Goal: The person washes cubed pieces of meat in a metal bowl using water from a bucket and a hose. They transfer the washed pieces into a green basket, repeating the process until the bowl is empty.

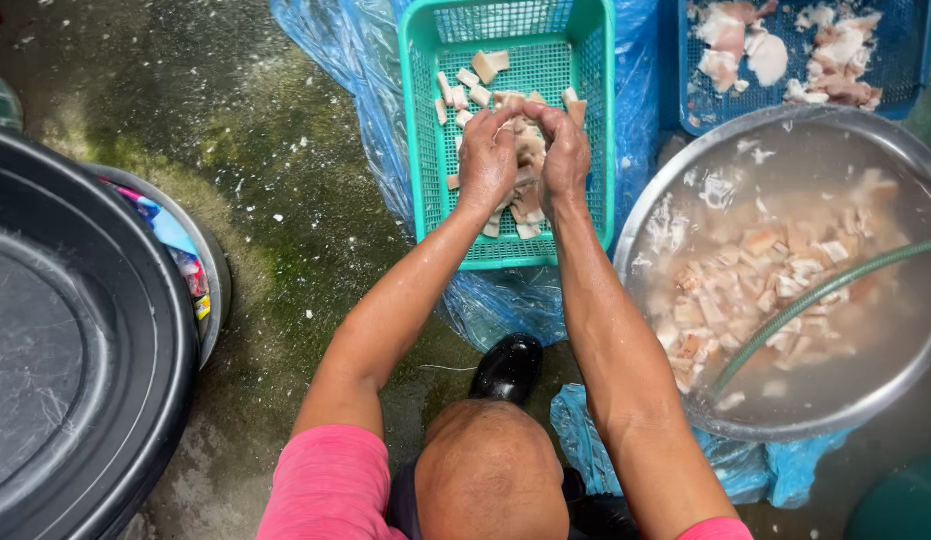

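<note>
My left hand [489, 160] and my right hand [566, 155] are pressed together, cupped around a clump of pale meat pieces [529, 150]. They are held over the middle of a teal plastic basket [418, 150]. More cut pieces [483, 68] lie loose on the basket's mesh floor, ahead of and under my hands. To the right stands a large metal basin [686, 160] of cloudy water with many cut pieces [756, 270] floating in it. A green hose [816, 295] runs into that basin.
A blue basket [901, 60] at the top right holds larger pale chunks. Blue plastic sheeting [356, 60] lies under the baskets. A big black tub [76, 330] and a metal bowl [218, 270] stand on the left of the wet, mossy concrete floor. A black boot [509, 368] is below my arms.
</note>
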